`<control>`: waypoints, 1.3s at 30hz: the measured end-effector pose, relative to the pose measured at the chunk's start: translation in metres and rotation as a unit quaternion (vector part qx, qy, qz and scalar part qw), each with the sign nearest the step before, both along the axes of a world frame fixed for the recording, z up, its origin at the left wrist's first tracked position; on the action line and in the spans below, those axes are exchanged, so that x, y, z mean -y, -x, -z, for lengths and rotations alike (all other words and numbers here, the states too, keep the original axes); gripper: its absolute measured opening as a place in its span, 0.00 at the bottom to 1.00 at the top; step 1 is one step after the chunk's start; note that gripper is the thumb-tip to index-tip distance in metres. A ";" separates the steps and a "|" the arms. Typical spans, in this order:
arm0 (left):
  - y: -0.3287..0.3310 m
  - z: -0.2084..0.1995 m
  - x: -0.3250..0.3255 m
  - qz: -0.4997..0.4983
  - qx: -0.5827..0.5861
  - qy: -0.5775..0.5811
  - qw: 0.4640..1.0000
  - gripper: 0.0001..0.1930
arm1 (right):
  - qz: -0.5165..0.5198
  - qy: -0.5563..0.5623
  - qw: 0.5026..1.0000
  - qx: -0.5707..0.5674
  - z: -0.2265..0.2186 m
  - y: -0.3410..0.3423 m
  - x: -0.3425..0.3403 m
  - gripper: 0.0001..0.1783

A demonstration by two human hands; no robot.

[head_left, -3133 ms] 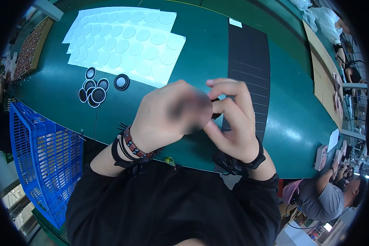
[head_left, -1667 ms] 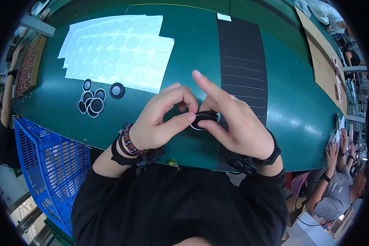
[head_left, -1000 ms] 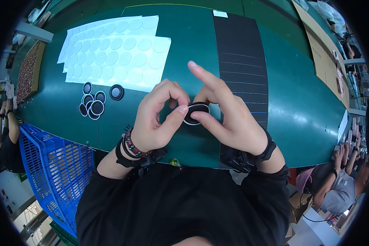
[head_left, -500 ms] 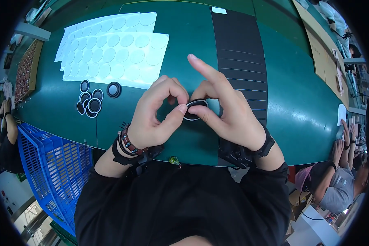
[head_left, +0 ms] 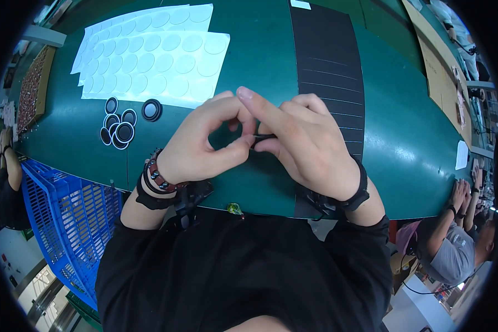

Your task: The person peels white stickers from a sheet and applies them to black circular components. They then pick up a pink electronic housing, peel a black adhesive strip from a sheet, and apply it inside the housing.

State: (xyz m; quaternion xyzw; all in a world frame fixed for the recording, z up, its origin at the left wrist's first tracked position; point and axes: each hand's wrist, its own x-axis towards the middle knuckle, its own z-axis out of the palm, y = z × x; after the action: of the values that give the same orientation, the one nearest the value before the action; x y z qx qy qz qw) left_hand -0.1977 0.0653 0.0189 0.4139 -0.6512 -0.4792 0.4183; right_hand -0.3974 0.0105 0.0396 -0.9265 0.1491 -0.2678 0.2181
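Disc (head_left: 265,136) newly edge-on between both hands (head_left: 199,138) (head_left: 315,146)

- Overlapping sheets (head_left: 155,58) are lying on the left part of the table (head_left: 409,138), farther out than the hands.
- A disc cluster (head_left: 125,132) is lying just before the sheets, with a separate disc (head_left: 151,110) sitting to its right.
- A held disc (head_left: 264,136) is resting between the left hand (head_left: 199,141) and the right hand (head_left: 312,144).
- A long strip (head_left: 329,50) is running across the table, partly behind the right hand.
- A crate (head_left: 72,216) is standing off the table's near left edge.
- A small item (head_left: 235,208) is lying at the near edge.
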 end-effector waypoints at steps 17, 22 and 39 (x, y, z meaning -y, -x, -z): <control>-0.001 -0.001 -0.001 -0.054 -0.022 0.018 0.998 0.04 | 0.034 -0.083 0.996 0.026 0.001 -0.001 0.001 0.44; -0.009 -0.007 0.001 0.019 -0.014 0.000 1.000 0.04 | 0.005 -0.013 1.000 0.020 0.001 0.001 0.005 0.44; -0.009 -0.010 -0.003 -0.040 0.027 0.067 0.997 0.05 | 0.006 -0.104 0.990 0.096 0.006 -0.002 0.003 0.46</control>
State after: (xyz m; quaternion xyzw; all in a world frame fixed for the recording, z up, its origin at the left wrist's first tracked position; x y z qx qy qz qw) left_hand -0.1886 0.0684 0.0290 0.4237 -0.6758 -0.4061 0.4459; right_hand -0.3950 0.0076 0.0334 -0.8679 0.1601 -0.3399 0.3250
